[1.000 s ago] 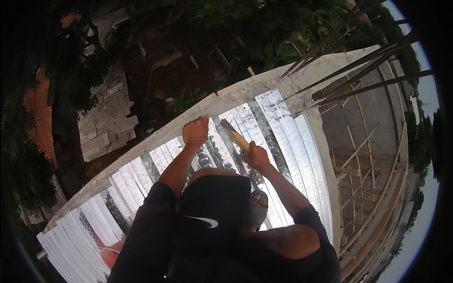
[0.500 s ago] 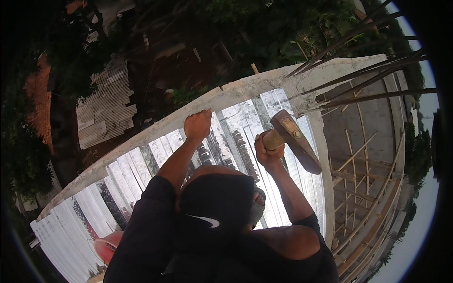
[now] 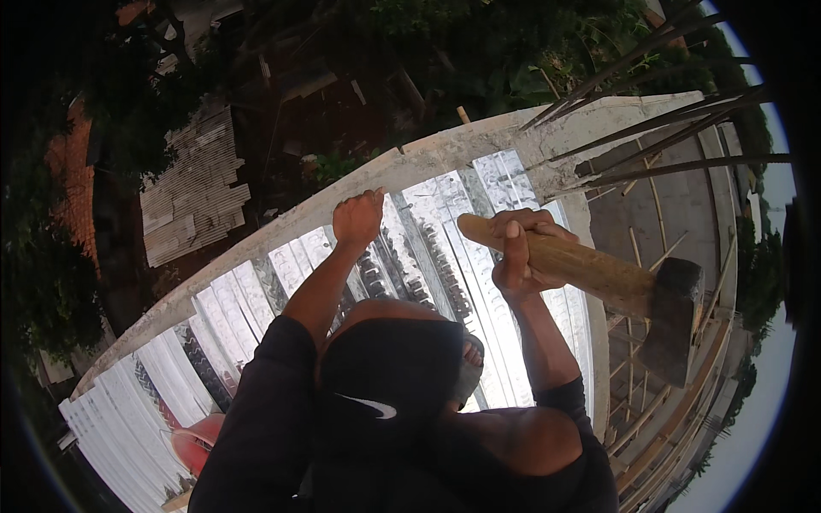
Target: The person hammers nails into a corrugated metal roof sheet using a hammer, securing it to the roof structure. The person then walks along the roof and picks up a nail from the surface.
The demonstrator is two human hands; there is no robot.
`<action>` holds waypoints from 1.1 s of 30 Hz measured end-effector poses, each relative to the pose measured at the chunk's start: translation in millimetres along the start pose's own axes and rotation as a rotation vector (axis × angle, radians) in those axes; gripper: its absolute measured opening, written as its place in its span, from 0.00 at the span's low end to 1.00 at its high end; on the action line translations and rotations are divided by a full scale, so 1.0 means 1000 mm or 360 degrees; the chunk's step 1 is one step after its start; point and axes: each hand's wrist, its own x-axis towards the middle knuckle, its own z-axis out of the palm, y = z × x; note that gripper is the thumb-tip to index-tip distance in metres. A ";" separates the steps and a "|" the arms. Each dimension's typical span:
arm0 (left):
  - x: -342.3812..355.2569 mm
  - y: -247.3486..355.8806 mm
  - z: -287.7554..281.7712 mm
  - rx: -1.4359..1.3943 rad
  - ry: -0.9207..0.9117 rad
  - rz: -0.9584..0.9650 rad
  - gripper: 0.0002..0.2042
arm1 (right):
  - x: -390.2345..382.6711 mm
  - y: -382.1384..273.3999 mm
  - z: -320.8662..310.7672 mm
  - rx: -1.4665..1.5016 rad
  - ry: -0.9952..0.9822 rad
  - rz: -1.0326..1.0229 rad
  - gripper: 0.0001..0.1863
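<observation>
My right hand [image 3: 532, 256] is wrapped round the wooden handle [image 3: 599, 272] of a sledgehammer. The dark, blocky sledgehammer head [image 3: 676, 321] is out to the right, raised toward the camera, and the handle's butt end points left. My left hand [image 3: 357, 218] is closed in a fist at the concrete ledge, by the ends of the shiny ribbed metal sheets [image 3: 239, 303]. What its fingers hold, if anything, is hidden. My sandalled foot [image 3: 469, 376] rests on the sheets below the right hand.
A concrete ledge [image 3: 453, 141] borders the sheets, with a drop to trees and a lower corrugated roof [image 3: 192, 192] beyond. Long steel bars [image 3: 684, 167] stick out at the upper right. Bamboo scaffolding [image 3: 637, 359] stands below on the right. A red object [image 3: 195, 440] lies at lower left.
My right hand has turned and moved slightly up and right. The sledgehammer head has swung out to the right and nearer the camera. My left hand stays at the ledge.
</observation>
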 end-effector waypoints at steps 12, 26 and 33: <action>0.004 0.009 -0.005 0.0023 -0.0134 -0.0031 0.25 | 0.018 0.045 0.037 -0.0409 -0.0219 0.0505 0.15; -0.001 0.005 -0.011 0.0045 -0.0213 -0.0157 0.25 | -0.033 0.101 0.031 -0.0717 -0.0779 0.0917 0.20; 0.003 0.010 -0.004 0.0033 -0.0078 -0.0021 0.25 | -0.007 0.016 0.010 -0.0160 0.0057 0.0013 0.08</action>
